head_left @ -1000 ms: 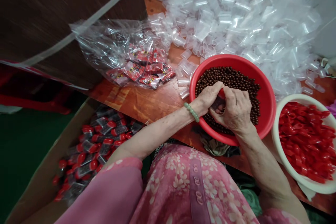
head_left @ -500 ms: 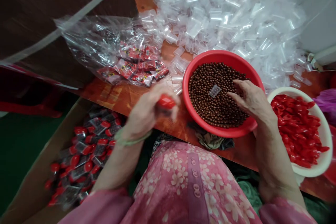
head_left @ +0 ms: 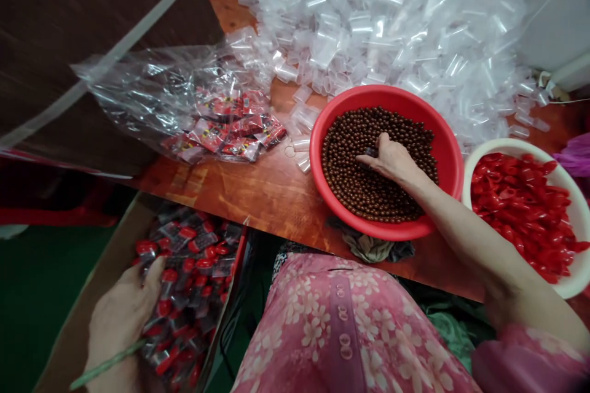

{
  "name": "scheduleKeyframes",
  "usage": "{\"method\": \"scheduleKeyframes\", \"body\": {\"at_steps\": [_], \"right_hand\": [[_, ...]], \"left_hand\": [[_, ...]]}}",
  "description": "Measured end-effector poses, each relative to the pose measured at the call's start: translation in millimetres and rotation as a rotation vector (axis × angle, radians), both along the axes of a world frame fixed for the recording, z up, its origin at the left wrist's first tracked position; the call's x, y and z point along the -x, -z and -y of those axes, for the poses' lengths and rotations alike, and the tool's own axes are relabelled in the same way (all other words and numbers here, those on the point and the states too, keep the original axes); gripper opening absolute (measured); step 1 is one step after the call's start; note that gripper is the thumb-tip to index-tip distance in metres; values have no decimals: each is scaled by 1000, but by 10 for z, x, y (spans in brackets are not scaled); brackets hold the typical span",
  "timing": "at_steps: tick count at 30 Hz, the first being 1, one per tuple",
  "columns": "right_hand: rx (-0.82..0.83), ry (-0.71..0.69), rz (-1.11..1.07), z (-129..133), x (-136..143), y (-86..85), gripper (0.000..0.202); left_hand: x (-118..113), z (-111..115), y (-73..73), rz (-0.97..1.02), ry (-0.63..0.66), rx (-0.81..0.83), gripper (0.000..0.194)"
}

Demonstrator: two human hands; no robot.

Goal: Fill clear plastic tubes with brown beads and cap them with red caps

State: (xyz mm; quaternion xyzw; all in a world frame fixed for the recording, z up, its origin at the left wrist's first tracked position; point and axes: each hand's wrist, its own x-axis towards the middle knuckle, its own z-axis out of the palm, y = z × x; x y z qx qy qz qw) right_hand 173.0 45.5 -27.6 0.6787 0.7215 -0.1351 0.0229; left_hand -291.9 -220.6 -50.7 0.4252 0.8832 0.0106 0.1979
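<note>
The right hand [head_left: 391,158] reaches down into the beads, thumb and fingers placed on opposite sides of a small transparent container [head_left: 370,151]; contact pressure cannot be told. The container lies among brown beads [head_left: 354,187] in the red bowl [head_left: 450,153]. Handling: the container is probably light, thin-walled and stiff, with smooth, slippery faces. Take hold across its side walls, near the middle, with moderate pressure. The beads appear hard and likely to roll; keep the open end level.

The left hand [head_left: 122,307] is at the carton [head_left: 117,245], beside red-capped containers [head_left: 184,282]. Its fingers are partly hidden; whether they pinch a container cannot be told.

On the tabletop [head_left: 230,202], the white bowl [head_left: 502,145] of red caps [head_left: 520,215] stands just right of the red bowl. Loose transparent tubes [head_left: 369,31] lie beyond; red packets [head_left: 235,126] lie left.
</note>
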Motion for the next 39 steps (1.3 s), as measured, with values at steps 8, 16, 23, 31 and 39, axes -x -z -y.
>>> {"method": "scheduleKeyframes", "body": {"at_steps": [8, 16, 23, 31, 39], "right_hand": [[-65, 22, -96, 4, -11, 80, 49], [-209, -150, -409, 169, -66, -227, 26], [-312, -324, -725, 483, -91, -530, 31], [-105, -315, -892, 577, -266, -784, 29], [-28, -228, -966, 647, -321, -796, 25]], "left_hand": [[-1078, -954, -424, 499, 146, -516, 32], [-2235, -1746, -570, 1104, 582, -670, 42], [-2785, -2143, -458, 1163, 788, -532, 61], [-2957, -2069, -574, 1576, 650, -306, 35], [-3000, -1995, -570, 1833, 526, -170, 41]]}}
